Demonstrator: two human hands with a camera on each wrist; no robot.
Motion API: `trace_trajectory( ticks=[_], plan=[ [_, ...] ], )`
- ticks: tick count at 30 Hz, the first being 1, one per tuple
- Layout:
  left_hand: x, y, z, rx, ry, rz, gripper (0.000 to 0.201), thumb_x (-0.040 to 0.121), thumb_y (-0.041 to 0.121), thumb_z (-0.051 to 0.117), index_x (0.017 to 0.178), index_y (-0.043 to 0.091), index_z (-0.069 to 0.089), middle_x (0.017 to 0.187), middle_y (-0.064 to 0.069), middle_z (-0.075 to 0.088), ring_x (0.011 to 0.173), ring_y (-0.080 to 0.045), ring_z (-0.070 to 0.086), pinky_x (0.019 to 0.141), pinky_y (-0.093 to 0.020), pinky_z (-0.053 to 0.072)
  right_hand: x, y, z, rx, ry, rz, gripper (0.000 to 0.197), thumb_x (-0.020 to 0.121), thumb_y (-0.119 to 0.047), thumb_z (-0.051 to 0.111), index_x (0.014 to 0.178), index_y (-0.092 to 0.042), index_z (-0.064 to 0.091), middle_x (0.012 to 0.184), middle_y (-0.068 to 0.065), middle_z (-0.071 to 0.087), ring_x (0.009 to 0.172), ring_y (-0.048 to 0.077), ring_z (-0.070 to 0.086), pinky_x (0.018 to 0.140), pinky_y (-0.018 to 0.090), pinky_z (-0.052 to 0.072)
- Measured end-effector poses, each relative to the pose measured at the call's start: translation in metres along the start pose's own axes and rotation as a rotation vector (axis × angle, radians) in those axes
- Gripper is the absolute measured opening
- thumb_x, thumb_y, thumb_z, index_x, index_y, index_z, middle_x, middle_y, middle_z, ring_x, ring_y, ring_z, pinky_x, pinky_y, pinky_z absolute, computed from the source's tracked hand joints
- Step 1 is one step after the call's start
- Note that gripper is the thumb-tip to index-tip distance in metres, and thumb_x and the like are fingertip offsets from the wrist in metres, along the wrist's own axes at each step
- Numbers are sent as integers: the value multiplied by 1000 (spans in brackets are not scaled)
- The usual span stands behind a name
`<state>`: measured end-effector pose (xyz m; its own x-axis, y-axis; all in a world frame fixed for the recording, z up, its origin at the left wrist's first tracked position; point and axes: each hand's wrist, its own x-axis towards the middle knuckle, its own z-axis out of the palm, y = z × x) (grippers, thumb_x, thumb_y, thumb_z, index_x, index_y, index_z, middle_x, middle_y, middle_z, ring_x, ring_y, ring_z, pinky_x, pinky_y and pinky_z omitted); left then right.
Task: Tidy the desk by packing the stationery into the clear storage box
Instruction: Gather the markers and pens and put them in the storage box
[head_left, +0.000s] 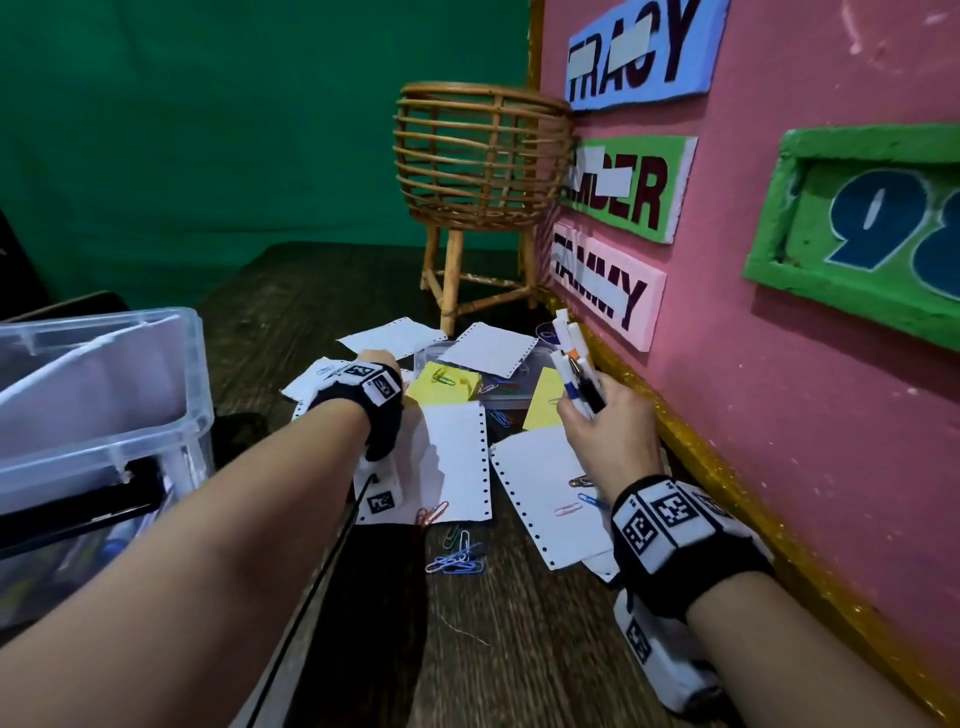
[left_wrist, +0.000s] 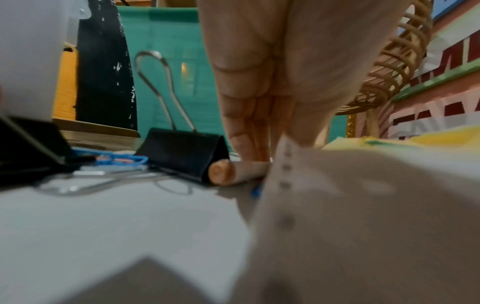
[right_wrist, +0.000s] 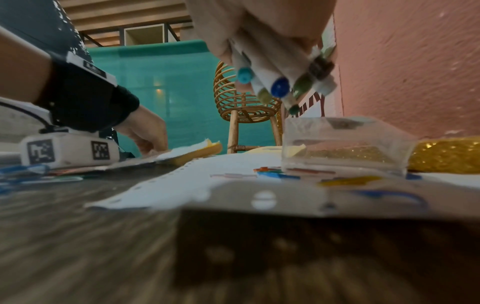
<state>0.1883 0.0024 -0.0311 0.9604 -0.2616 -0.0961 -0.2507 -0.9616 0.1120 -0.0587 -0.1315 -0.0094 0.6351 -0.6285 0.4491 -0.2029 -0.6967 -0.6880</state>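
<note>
We keep our right hand (head_left: 610, 426) clenched round the bundle of pens (head_left: 574, 371) and carry it level to the clear storage box (head_left: 104, 395) at far left. Our left hand (left_wrist: 272, 98) presses straight fingers onto a pencil-like stick (left_wrist: 233, 171) beside a black binder clip (left_wrist: 182, 152). Perforated paper sheets (head_left: 452, 462), yellow sticky notes (head_left: 441, 384) and paper clips (head_left: 457, 558) litter the desk between them.
</note>
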Motion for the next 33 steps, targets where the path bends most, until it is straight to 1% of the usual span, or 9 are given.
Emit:
trace_trajectory(
  ticks=[4, 9, 14, 18, 21, 25, 29, 31, 33],
  plan=[
    [-23, -2, -5, -21, 20, -34, 46, 64, 44, 73, 90, 7, 63, 74, -12, 61, 79, -34, 64, 78, -44, 56, -1, 1, 0, -53, -19, -10, 27, 88, -33, 55, 104, -12, 62, 86, 13, 68, 73, 29, 64, 65, 30, 53],
    [-85, 9, -28, -220, 179, 27, 28, 94, 14, 48, 111, -5, 58, 118, -22, 61, 111, -35, 58, 88, -37, 48, -5, -4, -5, -87, -57, -1, 37, 89, -38, 54, 112, -9, 60, 91, 15, 68, 81, 30, 65, 68, 28, 50],
    [-133, 11, -43, -670, 325, 257, 18, 92, 13, 53, 103, 7, 65, 99, -12, 68, 98, -28, 61, 85, -33, 47, -24, -22, -17, 21, -191, -130, 36, 83, -35, 65, 111, -13, 60, 90, 3, 67, 80, 22, 62, 68, 24, 43],
    [-201, 6, -36, -1171, -111, 516, 9, 83, 4, 65, 84, 13, 66, 79, -2, 66, 75, -17, 62, 71, -25, 54, -43, -44, -20, 343, -239, -65, 21, 76, -31, 72, 91, -18, 64, 64, -11, 58, 53, 7, 52, 47, 15, 42],
    [-237, 3, -21, -1336, -192, 529, 18, 79, -6, 66, 86, 10, 65, 75, 0, 66, 65, -9, 61, 57, -14, 52, -61, -61, -17, 571, -279, 88, 11, 76, -21, 73, 77, -16, 63, 63, -3, 61, 51, 11, 52, 39, 12, 41],
    [-250, -7, -6, -1319, -184, 445, 12, 80, 3, 68, 85, 9, 60, 78, -1, 63, 71, -10, 60, 57, -16, 47, -79, -75, -14, 730, -321, 188, 15, 75, -8, 74, 77, -8, 59, 67, -3, 60, 51, 4, 58, 43, 10, 45],
    [-255, -23, 1, -1299, -611, 393, 29, 74, 22, 73, 98, 17, 55, 95, -2, 62, 84, -15, 57, 68, -25, 44, -88, -88, -14, 764, -320, 233, 24, 75, -21, 75, 90, -8, 62, 68, -1, 61, 58, 10, 60, 53, 19, 48],
    [-261, -27, 2, -1258, -793, 429, 18, 79, 16, 69, 93, 18, 59, 94, -3, 63, 82, -14, 58, 67, -24, 45, -90, -97, -10, 781, -342, 242, 23, 75, -27, 74, 85, -10, 63, 61, 0, 57, 49, 9, 55, 54, 22, 47],
    [-264, -29, 3, -1259, -846, 413, 9, 83, 3, 62, 85, 12, 62, 91, -9, 66, 78, -16, 65, 67, -24, 53, -91, -105, -6, 776, -366, 241, 20, 73, -32, 74, 73, -16, 63, 64, 2, 59, 61, 16, 58, 69, 31, 51]
  ],
)
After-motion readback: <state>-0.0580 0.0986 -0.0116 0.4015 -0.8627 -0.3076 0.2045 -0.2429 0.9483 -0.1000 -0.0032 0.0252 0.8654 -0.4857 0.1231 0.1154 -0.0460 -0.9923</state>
